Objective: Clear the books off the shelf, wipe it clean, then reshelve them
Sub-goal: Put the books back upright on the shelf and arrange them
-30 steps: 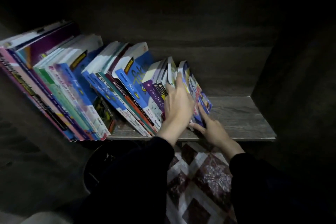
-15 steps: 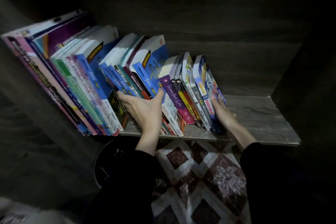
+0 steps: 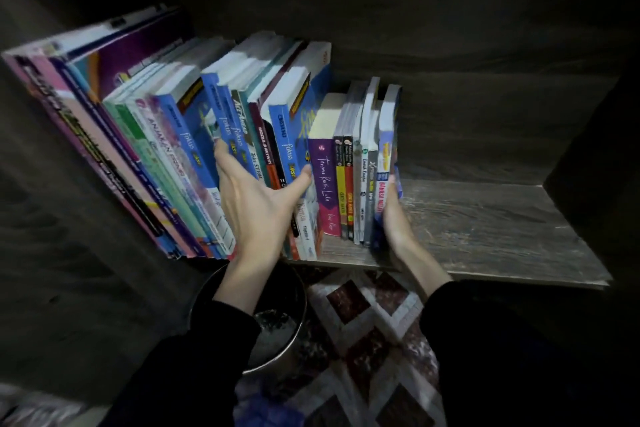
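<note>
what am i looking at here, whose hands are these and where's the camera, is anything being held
No machine here: a person wears a wide-angle camera on the head, so you look forward and down at their own two hands. In front is a wooden shelf with a row of books standing spines out on its left part. The left hand lies open, fingers spread, against spines in the middle of the row. The right hand presses against the cover of the last book at the right end. No book is lifted. Below are a dark round bin and a patterned floor covering.
</note>
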